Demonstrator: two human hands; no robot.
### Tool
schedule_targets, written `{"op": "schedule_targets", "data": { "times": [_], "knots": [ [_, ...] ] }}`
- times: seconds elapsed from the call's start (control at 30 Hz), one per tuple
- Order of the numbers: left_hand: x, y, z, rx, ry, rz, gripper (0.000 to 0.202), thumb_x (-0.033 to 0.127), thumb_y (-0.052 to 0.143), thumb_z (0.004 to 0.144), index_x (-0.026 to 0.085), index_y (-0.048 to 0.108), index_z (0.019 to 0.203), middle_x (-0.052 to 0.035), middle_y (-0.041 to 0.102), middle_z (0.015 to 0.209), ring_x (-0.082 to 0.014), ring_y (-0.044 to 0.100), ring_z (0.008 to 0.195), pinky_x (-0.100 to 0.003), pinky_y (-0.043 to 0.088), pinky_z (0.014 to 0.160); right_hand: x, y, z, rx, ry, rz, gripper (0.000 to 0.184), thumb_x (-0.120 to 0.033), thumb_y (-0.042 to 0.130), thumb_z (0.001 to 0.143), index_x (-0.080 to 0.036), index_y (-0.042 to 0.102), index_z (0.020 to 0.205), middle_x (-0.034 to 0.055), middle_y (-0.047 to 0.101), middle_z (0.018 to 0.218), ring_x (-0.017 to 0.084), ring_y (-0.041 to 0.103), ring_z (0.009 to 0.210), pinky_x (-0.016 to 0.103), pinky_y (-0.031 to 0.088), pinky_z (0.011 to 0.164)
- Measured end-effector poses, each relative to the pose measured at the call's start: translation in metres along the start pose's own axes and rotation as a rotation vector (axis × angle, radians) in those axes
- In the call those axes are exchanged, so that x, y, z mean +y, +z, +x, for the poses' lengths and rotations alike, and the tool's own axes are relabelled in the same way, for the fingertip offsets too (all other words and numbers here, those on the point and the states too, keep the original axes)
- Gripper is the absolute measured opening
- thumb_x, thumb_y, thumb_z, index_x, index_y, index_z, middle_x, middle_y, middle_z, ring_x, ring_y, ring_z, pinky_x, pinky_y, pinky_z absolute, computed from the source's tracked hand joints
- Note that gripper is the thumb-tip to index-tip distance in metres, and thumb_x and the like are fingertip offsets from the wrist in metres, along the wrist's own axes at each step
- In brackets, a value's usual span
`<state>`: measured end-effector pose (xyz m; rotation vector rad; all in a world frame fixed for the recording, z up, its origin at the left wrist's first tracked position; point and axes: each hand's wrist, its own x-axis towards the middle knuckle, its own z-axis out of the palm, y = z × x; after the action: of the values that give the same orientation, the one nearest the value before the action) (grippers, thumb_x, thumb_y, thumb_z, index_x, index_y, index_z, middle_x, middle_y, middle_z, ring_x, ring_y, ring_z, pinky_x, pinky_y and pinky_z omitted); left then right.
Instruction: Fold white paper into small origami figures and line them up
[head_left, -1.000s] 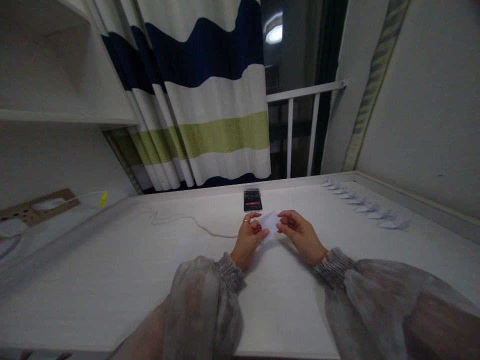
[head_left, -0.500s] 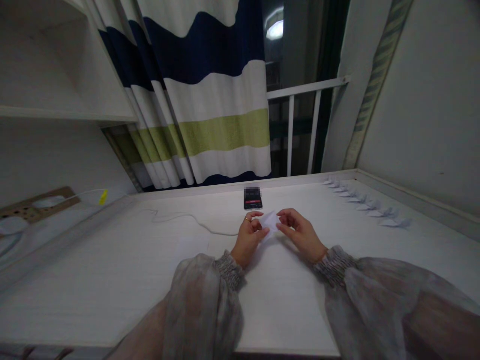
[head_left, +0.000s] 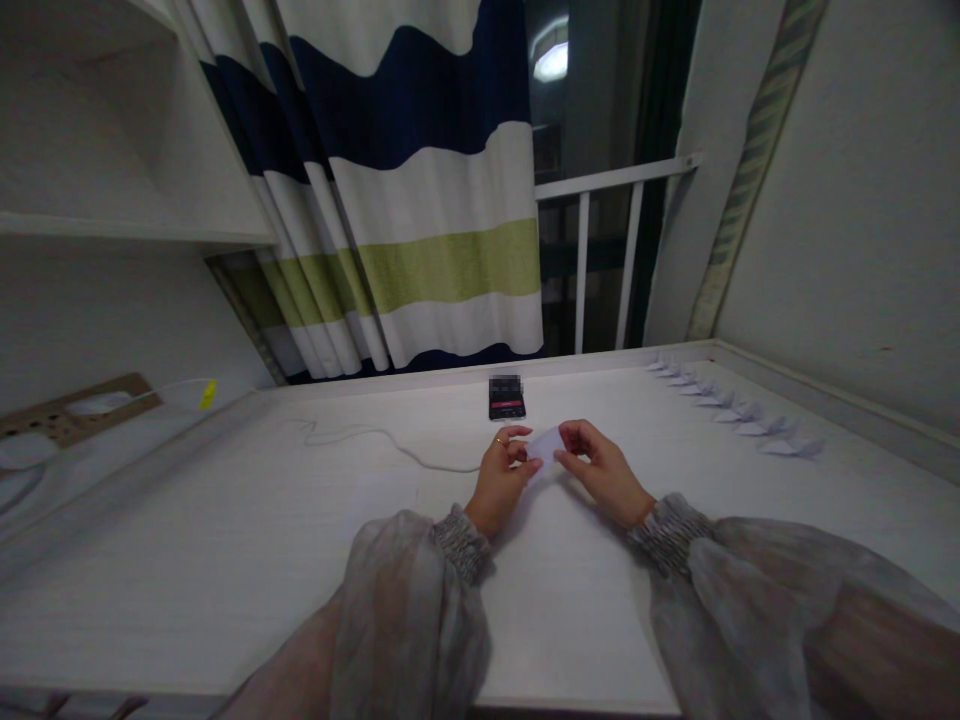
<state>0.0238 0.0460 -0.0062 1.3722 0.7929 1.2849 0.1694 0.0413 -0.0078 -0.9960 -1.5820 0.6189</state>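
Just above the white desk, both my hands pinch a small folded piece of white paper. My left hand, a ring on one finger, grips the paper's left edge with thumb and fingers closed. My right hand holds the right edge the same way. A flat white sheet of paper lies on the desk to the left of my left hand.
A dark phone lies just beyond my hands, and a white cable runs left from it. A row of several small folded paper shapes lines the far right. A striped curtain and a white railing stand behind.
The paper between my fingers looks narrower and more folded than a second ago. My hands have stayed in the same spot.
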Motion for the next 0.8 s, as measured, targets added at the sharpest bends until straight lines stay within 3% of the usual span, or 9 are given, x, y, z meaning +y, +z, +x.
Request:
{"op": "schedule_targets", "data": {
  "times": [0.2,0.37,0.8],
  "knots": [
    [-0.0018,-0.0001,0.0002,0.001,-0.069,-0.095,0.045,0.017,0.067,0.055,0.017,0.045,0.094,0.0084,0.045,0.053,-0.0052,0.042,0.046,-0.018,0.031,0.048,-0.0016,-0.001,-0.0005,0.042,-0.09,0.004,0.026,-0.018,0.054,0.07,-0.02,0.046,0.095,-0.0003,0.051,0.075,0.014,0.051,0.07,0.028,0.043,0.068],
    [-0.001,-0.0011,-0.0001,-0.015,-0.176,-0.194,0.05,0.019,0.069,0.053,0.018,0.043,0.095,0.0052,0.054,0.058,-0.0068,0.047,0.047,-0.018,0.032,0.048,-0.002,-0.0012,-0.0013,0.022,-0.112,0.02,0.026,-0.017,0.055,0.071,-0.021,0.046,0.095,-0.0021,0.048,0.07,0.013,0.049,0.067,0.027,0.042,0.065],
    [-0.0005,-0.0012,-0.0006,-0.013,-0.198,-0.2,0.052,0.02,0.07,0.051,0.019,0.043,0.095,0.0048,0.056,0.058,-0.0075,0.049,0.047,-0.018,0.031,0.048,-0.0081,-0.0034,-0.0032,0.007,-0.113,-0.125,0.023,-0.02,0.053,0.072,-0.021,0.049,0.095,-0.0006,0.051,0.07,0.013,0.05,0.064,0.024,0.041,0.055]
  ]
}}
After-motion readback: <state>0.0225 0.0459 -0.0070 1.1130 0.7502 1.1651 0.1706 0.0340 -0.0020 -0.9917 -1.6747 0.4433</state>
